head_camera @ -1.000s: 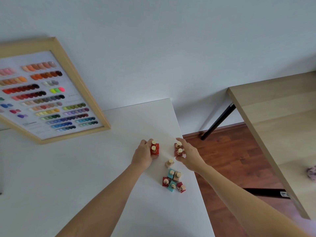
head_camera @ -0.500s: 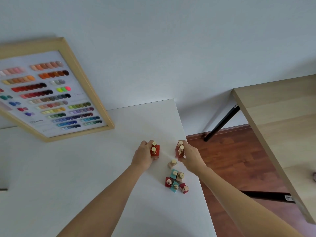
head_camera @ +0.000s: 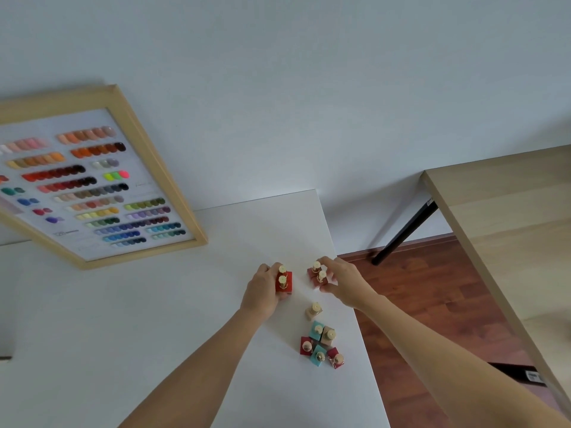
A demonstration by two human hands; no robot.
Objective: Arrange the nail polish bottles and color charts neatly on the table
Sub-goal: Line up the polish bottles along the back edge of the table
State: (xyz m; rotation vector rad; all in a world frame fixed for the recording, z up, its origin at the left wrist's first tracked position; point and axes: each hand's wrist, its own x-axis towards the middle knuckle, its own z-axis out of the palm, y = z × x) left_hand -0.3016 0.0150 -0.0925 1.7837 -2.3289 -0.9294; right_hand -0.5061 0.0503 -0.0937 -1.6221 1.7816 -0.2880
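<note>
Both grips are closed on pairs: my left hand [head_camera: 262,291] clasps two bright red square nail polish bottles with gold caps [head_camera: 283,282], my right hand [head_camera: 343,281] pinches two darker red gold-capped bottles [head_camera: 318,276] near the white counter [head_camera: 154,319] edge. I'd slide each pair flat, not lift, bringing them side by side. Nearer me than the right grip, a beige bottle [head_camera: 313,311] and a mixed teal, red and beige cluster [head_camera: 321,344] wait; the wooden-framed colour chart [head_camera: 92,186] lies well beyond the left grip.

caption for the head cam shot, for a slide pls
Left hand grips two red bottles, right hand two darker ones; six more bottles wait on the white table.
</note>
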